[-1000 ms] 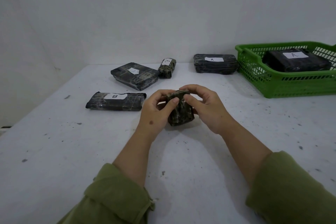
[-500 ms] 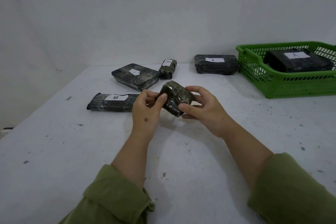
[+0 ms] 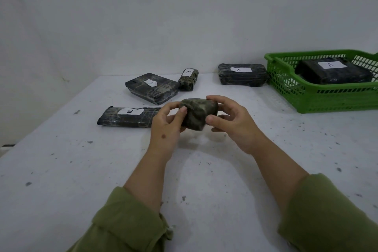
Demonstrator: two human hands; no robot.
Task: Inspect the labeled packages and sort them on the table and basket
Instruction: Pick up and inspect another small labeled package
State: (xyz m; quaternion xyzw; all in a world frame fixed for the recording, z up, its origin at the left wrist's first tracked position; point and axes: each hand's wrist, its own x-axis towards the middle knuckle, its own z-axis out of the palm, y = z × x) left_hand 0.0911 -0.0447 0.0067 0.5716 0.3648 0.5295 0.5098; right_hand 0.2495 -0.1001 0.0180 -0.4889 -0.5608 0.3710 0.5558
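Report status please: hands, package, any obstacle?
Left hand and right hand both grip small dark plastic-wrapped package, above white table. No label visible. Nothing in the way.

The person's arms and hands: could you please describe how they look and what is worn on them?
Both arms wear loose olive-green fabric sleeves, the left sleeve and the right sleeve, pushed up so the forearms are bare. The left hand and right hand are bare: no gloves, rings or watch visible.
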